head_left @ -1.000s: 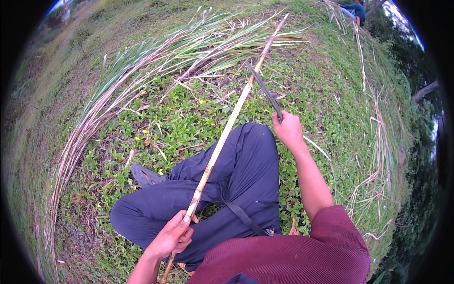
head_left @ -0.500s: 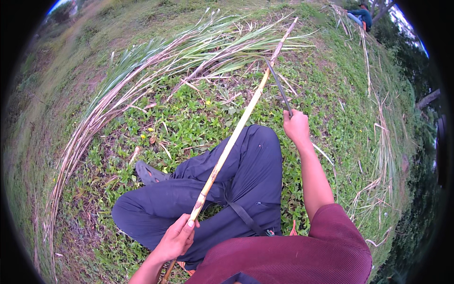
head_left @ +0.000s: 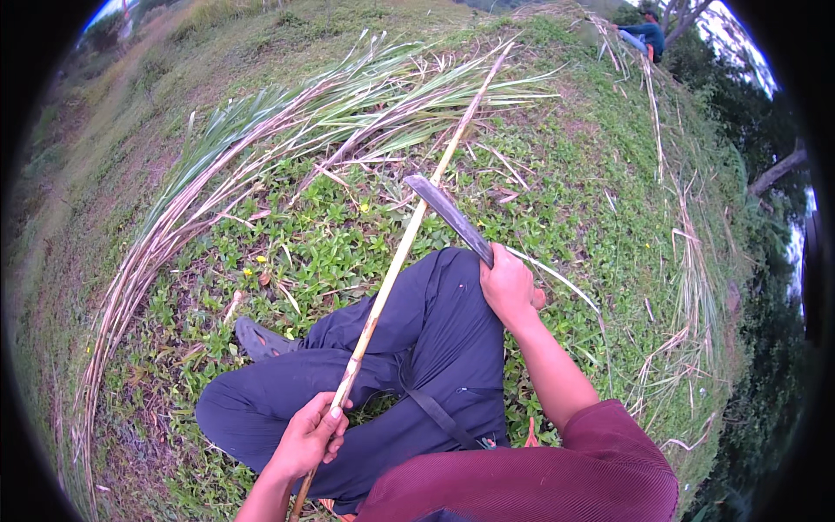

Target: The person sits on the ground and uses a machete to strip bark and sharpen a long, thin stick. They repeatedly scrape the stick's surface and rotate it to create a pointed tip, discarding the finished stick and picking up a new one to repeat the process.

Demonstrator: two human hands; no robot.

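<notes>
My left hand (head_left: 310, 435) is closed around the lower part of a long pale-yellow cane stalk (head_left: 396, 264). The stalk slants away from me across my legs, its far end reaching the cut grass. In my right hand (head_left: 509, 287), above my right knee, is a machete (head_left: 452, 215) with a dark, slightly curved blade; its handle is hidden in my fist. The blade's tip end crosses the stalk partway along, its flat side showing; whether it touches the stalk I cannot tell.
Long cut stalks with green leaves (head_left: 261, 130) lie in an arc ahead and to the left. My crossed legs in dark trousers (head_left: 287, 391) rest on low green plants. Dry strips (head_left: 693, 270) lie at the right. Another person (head_left: 645, 36) sits at the far right.
My right hand has drawn the machete back toward me and left, from the stalk's far part to nearer its middle. The blade has turned to show its flat side. My left hand still grips the stalk.
</notes>
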